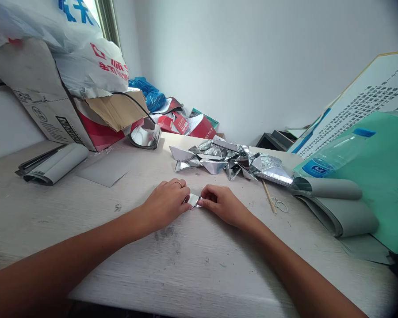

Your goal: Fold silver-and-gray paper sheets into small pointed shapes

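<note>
Near the middle of the table, both hands pinch a small piece of silver foil paper (194,200). My left hand (168,198), with a ring on one finger, is closed on its left end. On its right end, the thumb and fingers of my right hand (220,203) press together. Much of the foil paper is hidden under the fingers. Just beyond the hands lies a heap of folded silver foil pieces (215,159). To the left rests a flat grey sheet (102,170).
Curled grey sheets (63,162) lie at left, with another curled stack (345,212) at right. A cardboard box (53,110) carries plastic bags (89,66). A stick (268,196) and rubber band (281,206) lie right of my hands, near a plastic bottle (338,152).
</note>
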A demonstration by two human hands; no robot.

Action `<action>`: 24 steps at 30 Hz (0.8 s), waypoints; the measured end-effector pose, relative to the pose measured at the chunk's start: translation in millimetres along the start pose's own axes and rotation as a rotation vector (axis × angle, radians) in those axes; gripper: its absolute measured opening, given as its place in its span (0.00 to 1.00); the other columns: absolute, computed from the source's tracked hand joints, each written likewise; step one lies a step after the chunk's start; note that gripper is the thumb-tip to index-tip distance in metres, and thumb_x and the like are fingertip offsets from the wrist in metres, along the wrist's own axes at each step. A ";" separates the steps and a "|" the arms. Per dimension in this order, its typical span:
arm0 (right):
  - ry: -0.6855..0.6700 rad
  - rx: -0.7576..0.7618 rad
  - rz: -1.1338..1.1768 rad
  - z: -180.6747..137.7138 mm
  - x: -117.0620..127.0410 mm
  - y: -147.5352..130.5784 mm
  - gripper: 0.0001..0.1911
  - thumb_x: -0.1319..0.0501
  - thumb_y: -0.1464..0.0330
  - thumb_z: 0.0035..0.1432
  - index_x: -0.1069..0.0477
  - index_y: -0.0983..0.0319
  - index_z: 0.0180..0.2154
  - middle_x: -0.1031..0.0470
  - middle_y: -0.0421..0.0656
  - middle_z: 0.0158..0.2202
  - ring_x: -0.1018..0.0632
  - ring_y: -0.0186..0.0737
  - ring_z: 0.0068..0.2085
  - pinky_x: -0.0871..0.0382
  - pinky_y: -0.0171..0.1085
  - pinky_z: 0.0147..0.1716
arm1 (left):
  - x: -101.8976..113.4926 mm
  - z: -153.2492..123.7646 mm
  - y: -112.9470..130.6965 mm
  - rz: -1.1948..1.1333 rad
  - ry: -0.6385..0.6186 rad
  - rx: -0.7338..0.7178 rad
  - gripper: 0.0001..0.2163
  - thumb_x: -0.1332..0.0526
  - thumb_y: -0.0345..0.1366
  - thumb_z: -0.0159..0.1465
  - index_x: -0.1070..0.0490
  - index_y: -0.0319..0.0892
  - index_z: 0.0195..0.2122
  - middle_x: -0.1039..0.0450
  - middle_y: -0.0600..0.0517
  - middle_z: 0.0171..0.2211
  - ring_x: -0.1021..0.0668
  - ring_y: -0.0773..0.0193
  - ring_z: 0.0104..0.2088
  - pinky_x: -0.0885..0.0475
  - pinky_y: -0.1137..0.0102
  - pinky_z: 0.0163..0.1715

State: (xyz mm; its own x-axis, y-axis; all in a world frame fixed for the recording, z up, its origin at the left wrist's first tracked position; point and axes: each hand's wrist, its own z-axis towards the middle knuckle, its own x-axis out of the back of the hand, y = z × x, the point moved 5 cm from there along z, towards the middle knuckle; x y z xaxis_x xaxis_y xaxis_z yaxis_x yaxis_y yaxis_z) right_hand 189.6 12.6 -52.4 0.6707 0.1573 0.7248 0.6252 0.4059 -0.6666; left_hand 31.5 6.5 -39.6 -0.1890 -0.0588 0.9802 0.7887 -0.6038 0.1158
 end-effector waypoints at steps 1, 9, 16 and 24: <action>0.005 -0.008 -0.009 0.5 -0.2 0.7 0.07 0.35 0.67 0.59 0.29 0.62 0.31 0.28 0.37 0.26 0.31 0.34 0.28 0.42 0.34 0.27 | -0.1 -0.2 0.0 0.000 0.003 0.001 0.05 0.37 0.38 0.67 0.26 0.41 0.38 0.28 0.51 0.41 0.26 0.57 0.46 0.33 0.63 0.43; 0.021 -0.069 -0.117 4.5 0.1 3.6 0.09 0.34 0.65 0.59 0.29 0.61 0.30 0.26 0.37 0.28 0.30 0.35 0.29 0.43 0.35 0.28 | 0.5 -0.3 -0.1 -0.006 -0.001 0.000 0.05 0.37 0.36 0.67 0.25 0.42 0.37 0.27 0.50 0.42 0.26 0.56 0.46 0.32 0.61 0.43; 0.040 -0.062 -0.252 7.5 -0.2 4.0 0.12 0.34 0.62 0.60 0.32 0.60 0.29 0.26 0.38 0.30 0.29 0.36 0.31 0.45 0.35 0.29 | 0.8 0.1 -0.8 -0.026 -0.012 0.013 0.04 0.37 0.34 0.67 0.24 0.42 0.37 0.27 0.50 0.43 0.26 0.56 0.46 0.32 0.62 0.44; 0.029 -0.095 -0.335 9.9 1.5 4.8 0.14 0.35 0.59 0.60 0.33 0.60 0.28 0.25 0.39 0.32 0.29 0.38 0.33 0.46 0.36 0.28 | 2.2 -0.8 1.8 -0.003 -0.038 0.024 0.05 0.38 0.35 0.67 0.23 0.42 0.38 0.27 0.50 0.43 0.26 0.55 0.46 0.32 0.61 0.44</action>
State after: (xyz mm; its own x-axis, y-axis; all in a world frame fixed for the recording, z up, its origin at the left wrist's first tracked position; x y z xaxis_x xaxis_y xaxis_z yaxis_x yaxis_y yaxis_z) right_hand 189.7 23.7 -52.8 0.4320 0.0030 0.9019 0.8462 0.3446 -0.4065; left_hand 32.1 4.6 -37.3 -0.1694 -0.0266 0.9852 0.8018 -0.5850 0.1221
